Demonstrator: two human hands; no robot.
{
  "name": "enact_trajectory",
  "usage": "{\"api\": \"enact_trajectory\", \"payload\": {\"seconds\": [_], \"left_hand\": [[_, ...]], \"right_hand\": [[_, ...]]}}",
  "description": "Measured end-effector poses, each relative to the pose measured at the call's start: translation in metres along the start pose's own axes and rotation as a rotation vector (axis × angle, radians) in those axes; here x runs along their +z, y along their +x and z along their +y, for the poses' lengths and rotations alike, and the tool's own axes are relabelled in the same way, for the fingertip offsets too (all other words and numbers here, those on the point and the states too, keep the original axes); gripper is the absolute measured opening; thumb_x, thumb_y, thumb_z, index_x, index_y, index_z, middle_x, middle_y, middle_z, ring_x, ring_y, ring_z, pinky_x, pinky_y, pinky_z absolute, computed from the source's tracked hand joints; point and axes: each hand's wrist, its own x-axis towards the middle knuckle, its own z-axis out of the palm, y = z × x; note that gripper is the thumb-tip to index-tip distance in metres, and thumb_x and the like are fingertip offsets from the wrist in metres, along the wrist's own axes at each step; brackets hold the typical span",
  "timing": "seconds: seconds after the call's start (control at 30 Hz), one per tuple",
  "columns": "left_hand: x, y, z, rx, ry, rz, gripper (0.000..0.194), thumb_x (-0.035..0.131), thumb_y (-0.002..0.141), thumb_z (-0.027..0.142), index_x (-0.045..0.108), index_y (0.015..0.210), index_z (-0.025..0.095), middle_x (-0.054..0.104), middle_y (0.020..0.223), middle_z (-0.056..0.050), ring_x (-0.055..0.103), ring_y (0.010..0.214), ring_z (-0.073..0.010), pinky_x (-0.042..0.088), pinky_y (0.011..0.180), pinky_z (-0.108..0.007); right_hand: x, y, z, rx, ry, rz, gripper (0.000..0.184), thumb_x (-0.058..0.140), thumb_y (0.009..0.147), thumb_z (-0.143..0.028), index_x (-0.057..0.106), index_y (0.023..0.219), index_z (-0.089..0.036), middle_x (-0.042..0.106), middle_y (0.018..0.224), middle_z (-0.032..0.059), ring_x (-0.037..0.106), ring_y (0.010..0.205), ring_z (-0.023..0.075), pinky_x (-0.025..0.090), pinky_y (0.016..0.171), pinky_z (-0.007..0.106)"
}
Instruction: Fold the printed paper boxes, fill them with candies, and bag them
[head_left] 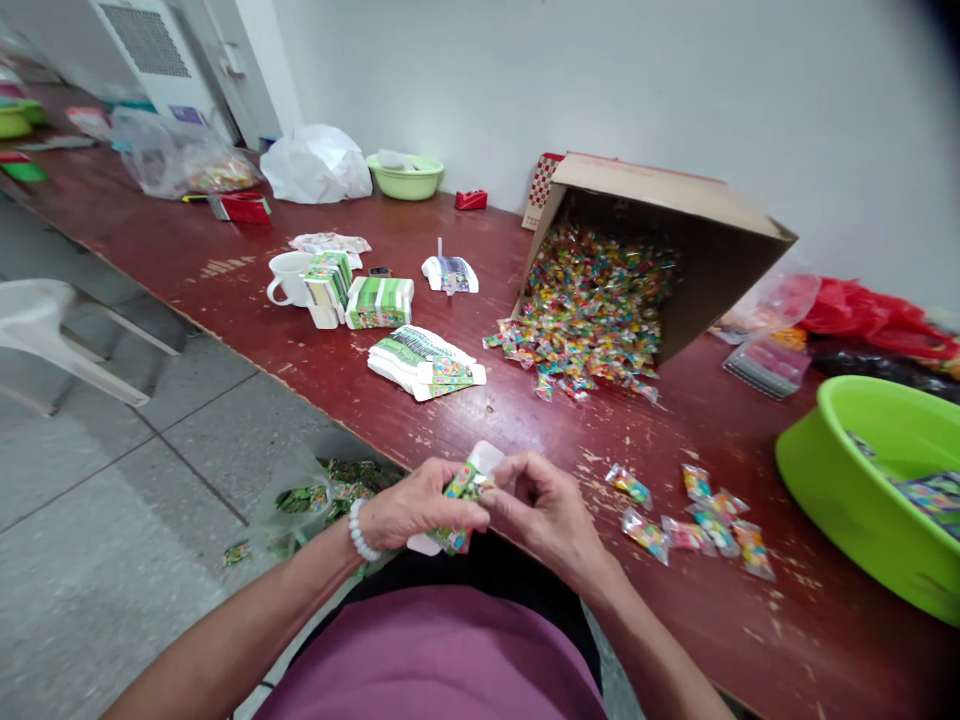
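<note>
Over the table's front edge, my left hand (424, 510) is closed around a small green printed carton (457, 490) with white end flaps sticking out. My right hand (544, 500) pinches at the upper end of the carton, thumb and fingertips together beside the white flap; what lies between those fingertips is too small to tell. To the right of my hands lie several clear packets of colourful candy (690, 520). Flattened cartons (424, 362) are stacked beyond my left hand, with the top ones fanned out.
A tilted cardboard box (720, 225) spills candy packets (592, 310) onto the red table (525, 420). A green basin (847, 500) stands at right. Carton bundles (380, 302) sit by a white mug (289, 278). Below the edge are bags of filled cartons (304, 500); a white chair (45, 320) stands left.
</note>
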Motion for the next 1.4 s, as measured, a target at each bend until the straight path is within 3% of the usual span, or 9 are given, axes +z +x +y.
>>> {"api": "enact_trajectory", "payload": {"seconds": [0.07, 0.13, 0.27, 0.43, 0.63, 0.9, 1.1, 1.3, 1.4], "left_hand": [[0.003, 0.003, -0.002, 0.021, -0.101, 0.101, 0.030, 0.079, 0.070, 0.037, 0.065, 0.079, 0.013, 0.065, 0.064, -0.001, 0.060, 0.050, -0.0122, 0.046, 0.047, -0.021], [0.006, 0.007, -0.005, 0.044, -0.182, 0.142, 0.034, 0.078, 0.072, 0.041, 0.065, 0.083, 0.012, 0.067, 0.069, -0.004, 0.065, 0.053, -0.0156, 0.050, 0.048, -0.024], [0.012, 0.013, -0.013, 0.081, -0.228, 0.158, 0.035, 0.081, 0.072, 0.038, 0.064, 0.087, 0.012, 0.067, 0.074, -0.003, 0.064, 0.058, -0.0124, 0.054, 0.057, -0.024], [0.023, 0.015, -0.021, 0.137, -0.136, 0.289, 0.036, 0.078, 0.074, 0.033, 0.060, 0.098, 0.012, 0.064, 0.076, -0.001, 0.059, 0.061, -0.0120, 0.055, 0.055, -0.026], [0.030, 0.013, -0.025, 0.246, -0.115, 0.280, 0.035, 0.073, 0.081, 0.035, 0.060, 0.106, 0.015, 0.066, 0.086, -0.003, 0.063, 0.073, -0.0145, 0.055, 0.067, -0.027], [0.027, 0.008, -0.030, 0.369, 0.033, 0.574, 0.067, 0.074, 0.079, 0.032, 0.043, 0.139, 0.025, 0.068, 0.116, -0.009, 0.070, 0.089, -0.0195, 0.056, 0.078, -0.031], [0.025, 0.008, -0.026, 0.347, -0.080, 0.453, 0.049, 0.074, 0.081, 0.029, 0.056, 0.127, 0.022, 0.071, 0.112, -0.007, 0.068, 0.093, -0.0193, 0.055, 0.077, -0.027], [0.020, 0.007, -0.027, 0.258, -0.155, 0.346, 0.026, 0.071, 0.084, 0.033, 0.061, 0.104, 0.019, 0.070, 0.087, -0.001, 0.062, 0.073, -0.0131, 0.049, 0.064, -0.022], [0.016, 0.008, -0.028, 0.308, -0.046, 0.315, 0.020, 0.065, 0.090, 0.034, 0.062, 0.104, 0.020, 0.069, 0.092, -0.001, 0.062, 0.084, -0.0147, 0.049, 0.073, -0.024]], "right_hand": [[0.004, 0.003, 0.007, -0.007, -0.071, 0.159, 0.028, 0.075, 0.079, -0.029, 0.065, 0.105, -0.024, 0.059, 0.077, -0.0021, 0.048, 0.057, 0.0109, 0.039, 0.054, 0.023], [0.010, 0.005, 0.015, 0.052, 0.039, 0.104, 0.032, 0.071, 0.084, -0.035, 0.066, 0.113, -0.024, 0.062, 0.086, 0.0009, 0.051, 0.059, 0.0115, 0.043, 0.055, 0.024], [0.017, 0.008, 0.022, 0.085, 0.216, 0.093, 0.027, 0.063, 0.089, -0.045, 0.071, 0.087, -0.019, 0.064, 0.092, 0.0044, 0.055, 0.065, 0.0132, 0.047, 0.058, 0.025], [0.020, 0.007, 0.009, 0.070, 0.109, 0.221, 0.032, 0.060, 0.090, -0.045, 0.066, 0.073, -0.018, 0.056, 0.062, -0.0015, 0.050, 0.056, 0.0120, 0.042, 0.052, 0.022], [0.029, 0.002, 0.007, 0.061, 0.216, 0.221, 0.030, 0.057, 0.092, -0.041, 0.064, 0.112, -0.020, 0.067, 0.084, 0.0016, 0.062, 0.067, 0.0148, 0.050, 0.058, 0.025], [0.030, 0.004, 0.020, 0.025, 0.262, 0.375, 0.038, 0.066, 0.087, -0.030, 0.051, 0.122, -0.024, 0.063, 0.084, -0.0019, 0.059, 0.072, 0.0143, 0.048, 0.066, 0.025], [0.034, 0.001, 0.023, -0.003, 0.386, 0.330, 0.022, 0.066, 0.088, -0.035, 0.065, 0.106, -0.022, 0.067, 0.096, 0.0018, 0.061, 0.085, 0.0158, 0.049, 0.078, 0.028], [0.020, 0.007, 0.028, 0.174, 0.486, 0.213, 0.027, 0.076, 0.078, -0.041, 0.067, 0.072, -0.017, 0.063, 0.066, -0.0014, 0.053, 0.058, 0.0110, 0.044, 0.059, 0.024], [0.013, 0.012, 0.026, 0.182, 0.570, 0.206, 0.028, 0.085, 0.068, -0.036, 0.069, 0.082, -0.018, 0.065, 0.069, -0.0028, 0.056, 0.061, 0.0110, 0.045, 0.063, 0.024]]}}
